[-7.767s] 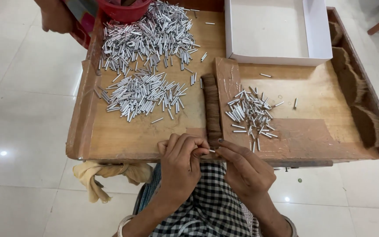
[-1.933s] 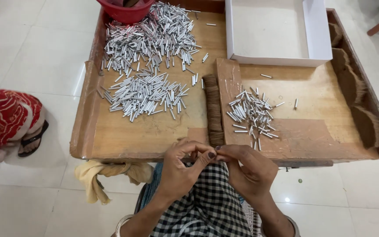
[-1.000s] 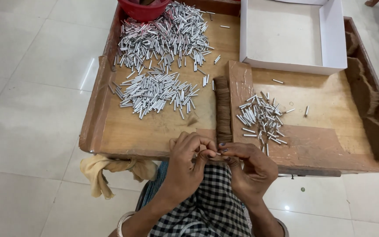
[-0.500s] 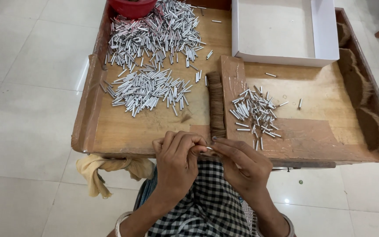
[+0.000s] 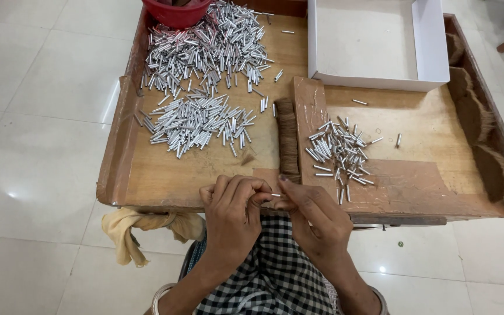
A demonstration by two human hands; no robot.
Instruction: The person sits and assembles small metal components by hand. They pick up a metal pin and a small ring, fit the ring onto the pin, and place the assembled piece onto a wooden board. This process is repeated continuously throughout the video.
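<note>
Fingers: both hands, left hand (image 5: 231,213) and right hand (image 5: 316,219), pinching one tube (image 5: 275,195) for close work
Piles: tubes (image 5: 205,76) within reach on surface (image 5: 205,175)

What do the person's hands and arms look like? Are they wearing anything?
Both hands, left hand and right hand, are bare, with no gloves or sleeves. A thin silvery bangle circles the left wrist, and another shows at the right wrist.

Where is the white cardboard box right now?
In the head view, the empty white box sits at the far right of the wooden tray, beyond the small pile of metal tubes.
</note>
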